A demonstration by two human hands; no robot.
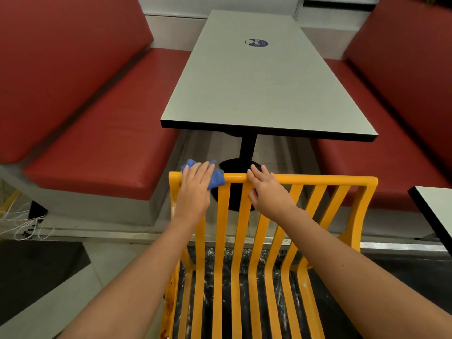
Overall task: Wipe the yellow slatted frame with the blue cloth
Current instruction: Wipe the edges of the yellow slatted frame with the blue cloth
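1. The yellow slatted frame (256, 241) fills the lower centre of the picture, its top rail running across the middle and its slats fanning down to the bottom edge
2. The blue cloth (215, 178) lies bunched over the left end of the top rail, near the frame's upper left corner
3. The left hand (195, 189) lies flat on the cloth and presses it onto the rail; its fingers are straight and slightly apart, pointing toward the top of the picture, with cloth showing beyond the fingertips and at the hand's right side
4. The right hand (267, 192) rests on the top rail just right of the cloth, not touching it; its fingers are extended over the rail, close together, and the thumb sits below the rail by a slat
5. Brown stains mark the frame's left upright, toward the lower left
6. A grey table (256, 94) with a black edge stands beyond the frame, at upper centre, bearing a round blue sticker (256, 42)
7. Red bench seats (97, 118) flank the table at left and right
8. White cables (24, 223) lie on the floor at the left edge
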